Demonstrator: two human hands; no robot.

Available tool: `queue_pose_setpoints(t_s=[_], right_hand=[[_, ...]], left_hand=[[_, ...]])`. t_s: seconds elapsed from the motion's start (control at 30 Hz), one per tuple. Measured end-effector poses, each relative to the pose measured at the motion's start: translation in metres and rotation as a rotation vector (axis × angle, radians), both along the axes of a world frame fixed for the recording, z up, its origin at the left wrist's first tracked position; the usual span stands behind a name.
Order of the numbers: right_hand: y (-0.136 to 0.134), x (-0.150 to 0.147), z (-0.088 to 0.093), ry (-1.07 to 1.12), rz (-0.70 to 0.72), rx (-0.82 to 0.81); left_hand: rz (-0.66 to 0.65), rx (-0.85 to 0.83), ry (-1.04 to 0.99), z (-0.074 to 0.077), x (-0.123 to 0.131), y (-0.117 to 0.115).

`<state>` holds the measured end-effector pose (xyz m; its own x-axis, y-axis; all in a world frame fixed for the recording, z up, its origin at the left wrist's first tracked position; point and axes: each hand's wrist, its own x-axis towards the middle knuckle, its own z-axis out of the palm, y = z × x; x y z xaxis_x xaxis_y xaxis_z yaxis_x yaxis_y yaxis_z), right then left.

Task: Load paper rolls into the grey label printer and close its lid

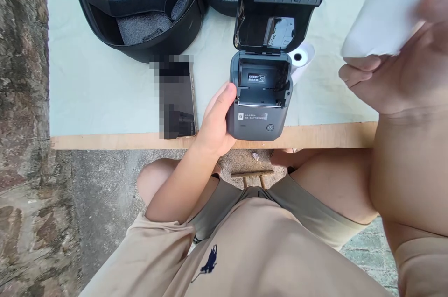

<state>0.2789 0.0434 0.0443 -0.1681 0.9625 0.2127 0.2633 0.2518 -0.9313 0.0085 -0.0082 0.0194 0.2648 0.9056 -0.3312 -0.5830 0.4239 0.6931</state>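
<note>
My left hand (217, 122) grips the left side of a dark grey portable label printer (257, 122), its thumb on the side wall. The printer's lid (271, 21) stands raised, showing a black roller, and the paper bay inside holds no roll. Behind the printer's right side, partly hidden, is a white paper roll (304, 56) with a dark core hole. Over to the right and lifted above the table, my right hand (402, 73) is closed on a white piece of paper (380, 21). Motion blurs that piece, so its exact kind is unclear.
An unzipped black case (168, 40) with grey foam and a strap lies at the back left. A dark phone (177, 101), partly pixelated, rests near the wooden front edge (325, 136) of the table. A stone wall (23, 101) runs along the left.
</note>
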Motion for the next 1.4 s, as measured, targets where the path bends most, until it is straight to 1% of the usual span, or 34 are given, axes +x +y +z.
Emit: queue_pose_setpoints(t_s=[0.07, 0.1, 0.13, 0.17, 0.23, 0.33, 0.4, 0.43, 0.47, 0.5, 0.53, 0.6, 0.63, 0.67, 0.7, 0.8, 0.87, 0.97, 1.07, 1.13, 1.2, 1.27, 1.37, 1.4], right_hand=[[0.002, 0.001, -0.010, 0.116, -0.143, -0.050], [0.001, -0.002, -0.013, 0.139, -0.214, -0.062], [-0.001, -0.004, -0.013, 0.102, -0.274, -0.056], [-0.003, -0.007, -0.013, 0.017, -0.321, -0.052], [-0.008, -0.011, -0.010, -0.226, -0.393, -0.054], [-0.010, -0.012, -0.006, -0.510, -0.466, -0.047], [-0.009, -0.011, -0.004, -0.630, -0.503, -0.133], [-0.009, -0.011, -0.004, -0.672, -0.495, -0.190], [-0.010, -0.010, -0.002, -0.689, -0.467, -0.208], [-0.011, -0.010, 0.000, -0.679, -0.426, -0.162], [-0.013, -0.011, 0.002, -0.653, -0.380, -0.045], [-0.019, -0.018, 0.008, -0.603, -0.299, 0.284], [-0.022, -0.024, 0.012, -0.598, -0.274, 0.408], [-0.025, -0.031, 0.014, -0.612, -0.254, 0.474], [-0.027, -0.041, 0.016, -0.633, -0.229, 0.483], [-0.027, -0.070, 0.013, -0.696, -0.148, 0.386], [-0.023, -0.084, 0.005, -0.720, -0.167, 0.269], [-0.016, -0.089, -0.009, -0.747, -0.232, 0.134], [-0.011, -0.084, -0.019, -0.780, -0.235, 0.107], [-0.010, -0.080, -0.020, -0.758, -0.225, 0.120], [-0.011, -0.077, -0.016, -0.671, -0.210, 0.139], [-0.013, -0.074, -0.007, -0.503, -0.204, 0.200], [-0.019, -0.070, 0.006, -0.178, -0.224, 0.300], [-0.021, -0.070, 0.009, -0.087, -0.207, 0.273]], left_hand=[[0.004, 0.013, 0.013, 0.001, 0.001, 0.001], [0.009, 0.024, 0.012, 0.001, 0.002, 0.001], [0.014, 0.033, 0.007, 0.002, 0.003, 0.002], [0.017, 0.039, -0.001, 0.003, 0.004, 0.002], [0.022, 0.039, -0.009, 0.006, 0.005, 0.003], [0.026, 0.025, 0.010, 0.008, 0.007, 0.003], [0.047, 0.021, 0.024, 0.008, 0.006, 0.003], [0.062, 0.023, 0.026, 0.007, 0.006, 0.003], [0.076, 0.030, 0.026, 0.007, 0.005, 0.003], [0.080, 0.038, 0.024, 0.007, 0.005, 0.003], [0.080, 0.046, 0.020, 0.007, 0.004, 0.003], [0.077, 0.055, 0.012, 0.007, 0.003, 0.003], [0.077, 0.053, 0.007, 0.007, 0.003, 0.003], [0.083, 0.052, 0.002, 0.008, 0.003, 0.003], [0.089, 0.050, -0.005, 0.009, 0.003, 0.003], [0.108, 0.077, -0.030, 0.010, 0.002, 0.002], [0.121, 0.095, -0.021, 0.009, 0.001, 0.000], [0.117, 0.097, 0.002, 0.007, -0.001, -0.001], [0.095, 0.110, -0.044, 0.006, -0.002, -0.002], [0.097, 0.090, -0.077, 0.006, -0.001, -0.002], [0.112, 0.055, -0.093, 0.005, 0.000, -0.002], [0.115, 0.041, -0.098, 0.004, 0.000, -0.002], [0.096, 0.075, -0.095, 0.001, 0.000, -0.001], [0.084, 0.091, -0.090, 0.000, 0.000, -0.002]])
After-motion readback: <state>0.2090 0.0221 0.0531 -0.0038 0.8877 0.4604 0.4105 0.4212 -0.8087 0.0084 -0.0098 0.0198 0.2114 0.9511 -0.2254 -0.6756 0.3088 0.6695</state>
